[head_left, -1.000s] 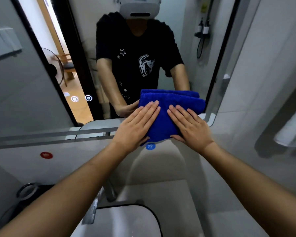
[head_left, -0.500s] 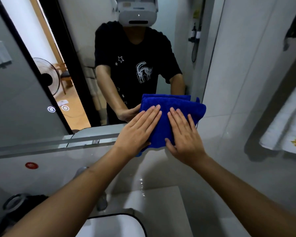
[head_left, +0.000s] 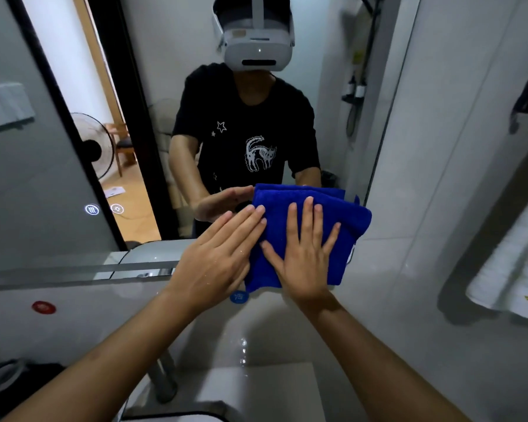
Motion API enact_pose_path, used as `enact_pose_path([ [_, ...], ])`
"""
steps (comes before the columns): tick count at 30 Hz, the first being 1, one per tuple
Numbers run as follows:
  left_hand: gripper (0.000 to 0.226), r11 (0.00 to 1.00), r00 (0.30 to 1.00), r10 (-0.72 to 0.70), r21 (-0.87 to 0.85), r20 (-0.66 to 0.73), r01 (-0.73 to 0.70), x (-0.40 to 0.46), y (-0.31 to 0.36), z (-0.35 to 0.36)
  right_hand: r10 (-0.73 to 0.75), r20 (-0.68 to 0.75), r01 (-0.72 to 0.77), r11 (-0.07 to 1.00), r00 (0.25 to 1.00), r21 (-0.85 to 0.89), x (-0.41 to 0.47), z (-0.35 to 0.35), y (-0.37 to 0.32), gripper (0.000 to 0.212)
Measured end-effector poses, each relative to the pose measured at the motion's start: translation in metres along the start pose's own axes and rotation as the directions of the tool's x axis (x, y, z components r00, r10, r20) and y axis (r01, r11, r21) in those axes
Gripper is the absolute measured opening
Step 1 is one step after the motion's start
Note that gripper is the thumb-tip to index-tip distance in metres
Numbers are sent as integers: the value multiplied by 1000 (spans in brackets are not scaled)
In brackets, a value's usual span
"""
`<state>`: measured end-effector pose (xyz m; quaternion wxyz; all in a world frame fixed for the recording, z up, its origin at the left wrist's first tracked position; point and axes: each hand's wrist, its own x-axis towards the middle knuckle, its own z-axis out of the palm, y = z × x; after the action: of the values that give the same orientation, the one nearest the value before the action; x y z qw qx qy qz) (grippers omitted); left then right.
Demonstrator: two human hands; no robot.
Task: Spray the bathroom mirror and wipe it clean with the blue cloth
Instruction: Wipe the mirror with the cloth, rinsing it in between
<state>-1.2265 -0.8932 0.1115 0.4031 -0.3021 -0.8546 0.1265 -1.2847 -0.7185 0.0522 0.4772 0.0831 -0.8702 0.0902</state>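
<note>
2 flat hands press a blue cloth (head_left: 305,214) on a mirror (head_left: 165,86).
Cloth at the mirror's 5 o'clock corner; right hand (head_left: 302,254) spread on it, left hand (head_left: 220,257) touching its 9 o'clock edge. Best: even pressure, overlapping strokes.

A home bathroom: wall mirror (head_left: 165,117), tiled wall (head_left: 439,178), hanging towel (head_left: 515,269).
</note>
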Motion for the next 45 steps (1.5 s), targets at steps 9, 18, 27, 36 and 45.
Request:
enact_pose_path([
  [9,58,978,975,-208,-39,-80,205,-18,-30,-17,-59,-143,57,998,988,-18,72,-36,16,79],
  [18,57,960,965,-259,-120,-31,254,-48,-38,-21,-2,89,-1,999,996,40,5,-10,-17,82],
  [27,54,603,801,-585,-592,128,535,-5,13,-21,-38,116,8,969,992,248,5,-47,-19,59],
  [36,40,432,659,-735,-640,158,635,44,23,-20,-100,53,81,953,994,291,33,-84,11,50],
  [45,16,313,697,-641,-719,322,620,11,30,-36,3,332,-61,985,943,164,42,-104,6,17],
])
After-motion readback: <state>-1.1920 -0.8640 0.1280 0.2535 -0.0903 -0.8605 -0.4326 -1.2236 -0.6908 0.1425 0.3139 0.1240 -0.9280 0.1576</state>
